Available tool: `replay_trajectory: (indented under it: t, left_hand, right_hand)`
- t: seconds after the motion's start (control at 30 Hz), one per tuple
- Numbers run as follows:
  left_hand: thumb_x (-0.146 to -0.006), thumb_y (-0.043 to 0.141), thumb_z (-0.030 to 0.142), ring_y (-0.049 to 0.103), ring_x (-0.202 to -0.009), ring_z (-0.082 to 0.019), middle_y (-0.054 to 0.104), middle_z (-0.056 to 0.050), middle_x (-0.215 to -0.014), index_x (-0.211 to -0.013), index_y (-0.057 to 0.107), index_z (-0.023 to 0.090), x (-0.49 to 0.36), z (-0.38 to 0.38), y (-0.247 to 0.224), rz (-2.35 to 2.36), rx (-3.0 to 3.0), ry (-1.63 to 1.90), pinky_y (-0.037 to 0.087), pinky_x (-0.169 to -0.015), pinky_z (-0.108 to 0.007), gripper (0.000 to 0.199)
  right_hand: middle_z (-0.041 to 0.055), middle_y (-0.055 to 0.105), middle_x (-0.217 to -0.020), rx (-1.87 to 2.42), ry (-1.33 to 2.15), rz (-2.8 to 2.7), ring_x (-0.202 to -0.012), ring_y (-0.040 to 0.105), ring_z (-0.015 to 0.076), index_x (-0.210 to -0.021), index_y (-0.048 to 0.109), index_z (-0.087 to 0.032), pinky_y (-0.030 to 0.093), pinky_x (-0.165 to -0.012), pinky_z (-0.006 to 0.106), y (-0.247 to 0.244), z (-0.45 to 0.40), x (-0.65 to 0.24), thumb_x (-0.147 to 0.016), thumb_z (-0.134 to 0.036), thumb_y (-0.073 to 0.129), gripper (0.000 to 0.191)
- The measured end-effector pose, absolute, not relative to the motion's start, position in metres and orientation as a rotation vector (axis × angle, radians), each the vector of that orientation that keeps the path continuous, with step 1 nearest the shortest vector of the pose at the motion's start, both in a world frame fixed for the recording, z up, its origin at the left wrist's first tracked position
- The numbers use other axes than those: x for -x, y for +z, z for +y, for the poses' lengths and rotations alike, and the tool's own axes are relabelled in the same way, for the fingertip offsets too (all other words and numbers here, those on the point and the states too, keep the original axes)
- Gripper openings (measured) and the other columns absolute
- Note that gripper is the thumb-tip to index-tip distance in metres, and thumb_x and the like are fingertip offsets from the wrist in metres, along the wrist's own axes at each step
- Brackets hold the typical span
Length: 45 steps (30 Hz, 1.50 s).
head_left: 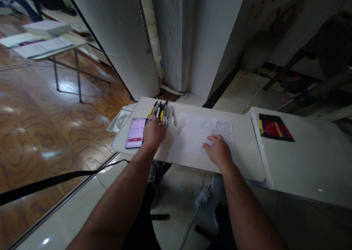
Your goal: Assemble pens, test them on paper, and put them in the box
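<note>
My left hand (154, 132) is at the near end of a loose cluster of pens on the small white table (247, 162). Its fingertips reach in among the pens, so whether they grip one is hidden. Among these are a yellow pen (151, 110) with a black tip, a white pen (158, 112) and a clear pen (173, 115) lying a little apart. My right hand (219, 150) rests on a white sheet of paper (189, 140), fingers extended, thumb apart, holding nothing. Pencil-like scribbled strokes in reddish and dark tones cover parts of the sheet.
Left of my left hand lies a phone (135, 133) showing a timer. A second white table (310, 162) adjoins on the right, bearing a row of coloured pens (275, 127). Below are a power strip (202, 197) and cables. Another table (79, 42) stands far left.
</note>
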<state>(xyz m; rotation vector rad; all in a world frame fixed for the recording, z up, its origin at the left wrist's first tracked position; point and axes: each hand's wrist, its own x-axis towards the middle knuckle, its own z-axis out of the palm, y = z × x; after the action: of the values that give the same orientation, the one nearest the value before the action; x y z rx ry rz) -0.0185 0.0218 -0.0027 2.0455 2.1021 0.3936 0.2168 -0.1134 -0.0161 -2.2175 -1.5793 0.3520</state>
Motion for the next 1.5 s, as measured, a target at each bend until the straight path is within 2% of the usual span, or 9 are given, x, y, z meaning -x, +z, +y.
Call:
replay_trajectory:
  t: [0.4, 0.73, 1.1, 1.3, 1.5]
  left_hand:
    - [-0.082, 0.054, 0.028, 0.068, -0.093, -0.030, 0.073, -0.014, -0.101, -0.113, 0.070, 0.020, 0.019, 0.023, -0.006, 2.072, -2.083, 0.318, 0.051, -0.078, -0.037, 0.036]
    - [-0.090, 0.043, 0.030, 0.067, -0.090, -0.030, 0.071, -0.018, -0.099, -0.102, 0.069, 0.014, 0.020, 0.026, -0.018, 2.076, -2.162, 0.366, 0.051, -0.075, -0.037, 0.033]
    - [-0.085, 0.049, 0.029, 0.067, -0.089, -0.028, 0.071, -0.016, -0.100, -0.100, 0.070, 0.015, 0.022, 0.026, -0.016, 2.071, -2.150, 0.325, 0.049, -0.073, -0.035, 0.029]
    - [-0.088, 0.047, 0.029, 0.067, -0.089, -0.029, 0.071, -0.018, -0.100, -0.100, 0.071, 0.014, 0.021, 0.027, -0.015, 2.077, -2.144, 0.322, 0.048, -0.072, -0.034, 0.031]
    - [-0.086, 0.049, 0.027, 0.066, -0.091, -0.028, 0.072, -0.016, -0.104, -0.107, 0.071, 0.016, 0.020, 0.023, -0.006, 2.093, -2.096, 0.378, 0.048, -0.074, -0.034, 0.032]
  right_hand:
    - [0.0116, 0.064, -0.116, 2.219, 0.327, -1.584, -0.104, 0.063, 0.0231, -0.109, 0.071, -0.016, 0.047, -0.095, 0.032, -0.020, -0.113, -0.218, -0.082, -0.031, 0.062, 0.032]
    - [0.0115, 0.065, -0.117, 2.216, 0.344, -1.577, -0.104, 0.063, 0.0234, -0.109, 0.071, -0.014, 0.047, -0.095, 0.033, -0.017, -0.114, -0.217, -0.082, -0.031, 0.062, 0.033]
    - [0.0118, 0.065, -0.117, 2.222, 0.363, -1.573, -0.107, 0.062, 0.0235, -0.111, 0.070, -0.013, 0.046, -0.096, 0.032, -0.014, -0.114, -0.216, -0.082, -0.030, 0.063, 0.034]
    - [0.0115, 0.064, -0.119, 2.255, 0.338, -1.611, -0.107, 0.062, 0.0237, -0.113, 0.070, -0.014, 0.047, -0.094, 0.031, -0.011, -0.116, -0.215, -0.081, -0.029, 0.063, 0.035]
    - [0.0123, 0.064, -0.119, 2.310, 0.302, -1.630, -0.106, 0.063, 0.0252, -0.116, 0.068, -0.014, 0.048, -0.091, 0.033, -0.007, -0.119, -0.216, -0.080, -0.029, 0.064, 0.039]
